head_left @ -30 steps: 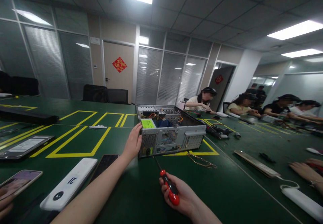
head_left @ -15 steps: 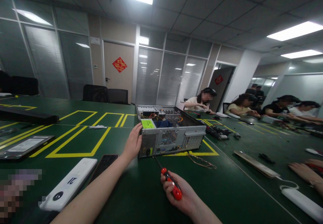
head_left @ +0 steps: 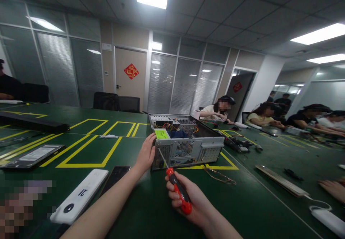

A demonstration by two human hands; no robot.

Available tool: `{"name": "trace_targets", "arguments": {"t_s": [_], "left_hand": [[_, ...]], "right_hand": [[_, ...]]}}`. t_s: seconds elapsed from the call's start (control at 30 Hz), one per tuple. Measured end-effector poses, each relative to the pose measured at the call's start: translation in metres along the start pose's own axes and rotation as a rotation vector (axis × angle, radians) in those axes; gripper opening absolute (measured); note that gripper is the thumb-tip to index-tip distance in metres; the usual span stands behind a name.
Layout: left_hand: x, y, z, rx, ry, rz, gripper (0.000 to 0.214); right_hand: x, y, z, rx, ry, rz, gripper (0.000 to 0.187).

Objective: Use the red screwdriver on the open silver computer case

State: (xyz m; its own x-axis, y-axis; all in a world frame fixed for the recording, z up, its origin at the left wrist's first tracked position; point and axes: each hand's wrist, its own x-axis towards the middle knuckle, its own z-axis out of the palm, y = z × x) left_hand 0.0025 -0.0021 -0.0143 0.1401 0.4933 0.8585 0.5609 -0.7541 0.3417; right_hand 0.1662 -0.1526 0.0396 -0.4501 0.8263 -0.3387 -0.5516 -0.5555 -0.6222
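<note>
An open desktop computer case (head_left: 185, 143) lies on the green table (head_left: 151, 203), its grey rear panel toward me and coloured cables showing inside. My left hand (head_left: 146, 154) grips the case's left rear corner, fingers wrapped on the edge. My right hand (head_left: 185, 201) is closed round a screwdriver (head_left: 176, 188) with a red and black handle. Its shaft points up and away, with the tip over the rear panel's left side near the fan grille.
A white device marked 21 (head_left: 81, 194) and a dark phone (head_left: 115, 175) lie at the left, with a black tablet (head_left: 32, 156) beyond. A loose wire (head_left: 219, 174) rests right of the case. Several people sit at the far right; another person's hand (head_left: 332, 188) rests near a white power strip (head_left: 327, 220).
My right hand has raised the screwdriver and moved it forward, bringing the tip from the table up to the case's rear panel. The left hand has kept its hold on the case.
</note>
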Motion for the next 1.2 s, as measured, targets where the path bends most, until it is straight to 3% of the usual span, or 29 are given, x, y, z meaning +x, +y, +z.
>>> {"name": "trace_targets", "arguments": {"t_s": [0.53,0.77,0.93,1.2], "left_hand": [[0.0,0.001,-0.001,-0.009,-0.013,-0.013,0.042],[-0.001,-0.002,0.002,-0.008,0.004,0.004,0.043],[-0.001,-0.001,0.001,-0.015,0.013,0.011,0.043],[0.0,-0.001,0.002,-0.014,-0.001,-0.006,0.043]], "right_hand": [[0.009,-0.007,-0.008,0.039,0.009,0.031,0.026],[0.006,-0.006,0.0,0.14,0.023,0.027,0.026],[0.005,-0.008,0.01,0.284,0.01,0.136,0.014],[0.005,-0.003,0.01,0.217,0.02,0.149,0.036]]}}
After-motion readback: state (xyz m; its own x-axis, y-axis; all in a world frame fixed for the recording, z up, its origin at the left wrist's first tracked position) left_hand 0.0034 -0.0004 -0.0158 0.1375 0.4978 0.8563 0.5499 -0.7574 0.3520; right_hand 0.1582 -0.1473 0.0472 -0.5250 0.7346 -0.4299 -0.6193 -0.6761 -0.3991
